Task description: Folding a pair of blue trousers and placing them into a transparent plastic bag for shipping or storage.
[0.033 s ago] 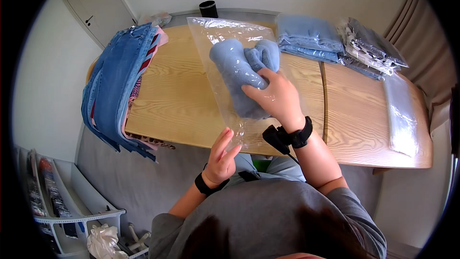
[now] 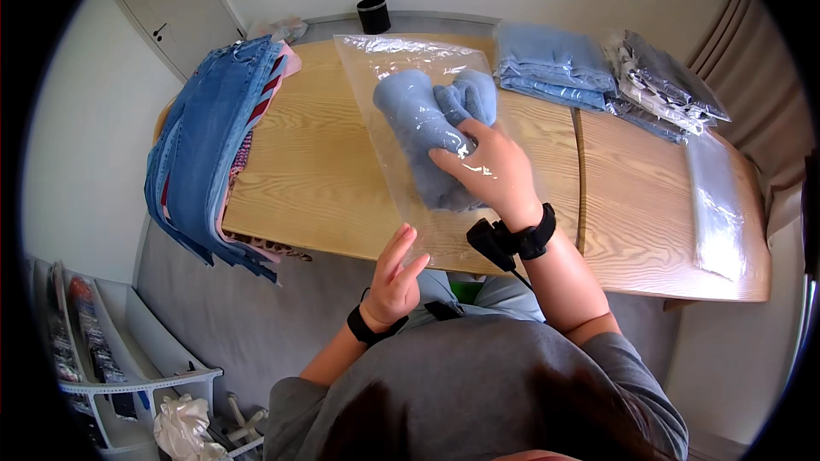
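A folded light-blue garment [image 2: 418,141] lies inside a clear plastic bag [image 2: 376,55] on the wooden table. My right hand [image 2: 491,166] reaches into the bag, and glare from the film crosses its back. Its thumb and fingers grip the garment's right side; some fingertips are hidden in the folds. At the bag's near end is my left hand [image 2: 395,282], fingers stretched and thumb apart. The clear film runs close to its fingertips, and I cannot tell whether they touch it.
Jeans and other garments [image 2: 205,145] drape over the left table edge. Bagged blue clothes [image 2: 555,68], more bagged garments [image 2: 662,85] and flat clear bags [image 2: 716,205] lie at right. A seam [image 2: 581,179] crosses the wooden table [image 2: 299,154]. Shelving [image 2: 145,384] stands lower left.
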`<state>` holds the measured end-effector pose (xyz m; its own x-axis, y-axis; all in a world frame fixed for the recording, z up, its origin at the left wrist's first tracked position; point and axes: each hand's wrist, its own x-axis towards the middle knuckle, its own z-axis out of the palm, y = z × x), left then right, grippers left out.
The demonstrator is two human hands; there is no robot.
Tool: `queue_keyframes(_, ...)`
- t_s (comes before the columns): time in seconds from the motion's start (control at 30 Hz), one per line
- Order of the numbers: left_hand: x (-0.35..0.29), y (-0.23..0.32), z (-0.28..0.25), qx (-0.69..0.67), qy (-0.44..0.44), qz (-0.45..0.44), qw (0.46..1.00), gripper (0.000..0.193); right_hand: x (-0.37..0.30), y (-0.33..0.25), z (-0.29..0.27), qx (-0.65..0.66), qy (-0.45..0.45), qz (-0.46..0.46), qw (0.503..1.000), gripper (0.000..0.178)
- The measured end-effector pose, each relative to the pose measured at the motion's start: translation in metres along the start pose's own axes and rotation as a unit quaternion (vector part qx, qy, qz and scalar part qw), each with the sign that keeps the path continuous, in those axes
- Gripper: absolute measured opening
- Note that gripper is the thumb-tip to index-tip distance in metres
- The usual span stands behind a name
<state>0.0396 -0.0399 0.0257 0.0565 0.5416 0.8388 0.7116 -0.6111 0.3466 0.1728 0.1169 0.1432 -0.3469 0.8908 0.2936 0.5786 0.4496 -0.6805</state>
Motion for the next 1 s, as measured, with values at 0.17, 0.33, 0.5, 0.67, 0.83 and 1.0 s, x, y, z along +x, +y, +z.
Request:
queue_keyframes(0.17, -0.015, -0.003, -0.003, 0.003, 0.002, -0.048, 0.999, 0.047, 0.014, 0.002, 0.013, 0.007, -0.088, 0.029, 0.996, 0.045)
queue_keyframes(0.33, -0.009, 0.0, -0.008, 0.062, 0.022, -0.046, 0.997, 0.044, 0.023, 0.023, 0.019, 0.072, -0.09, -0.015, 0.993, 0.031)
queue_keyframes(0.5, 0.006, 0.02, -0.016, 0.148, 0.051, -0.013, 0.988, 0.044, 0.026, 0.046, 0.025, 0.098, -0.101, -0.069, 0.988, 0.024)
queue_keyframes(0.67, 0.042, 0.023, -0.021, 0.217, 0.044, -0.208, 0.953, 0.041, 0.023, 0.04, 0.022, 0.152, -0.105, -0.056, 0.981, 0.028)
queue_keyframes(0.83, 0.039, 0.018, -0.027, 0.142, 0.034, -0.219, 0.965, 0.033, 0.023, 0.039, 0.024, 0.201, -0.117, -0.064, 0.971, 0.029)
queue_keyframes(1.0, 0.034, 0.017, -0.024, 0.13, 0.037, -0.211, 0.968, 0.032, 0.016, 0.065, 0.066, -0.221, 0.081, -0.221, 0.946, 0.025)
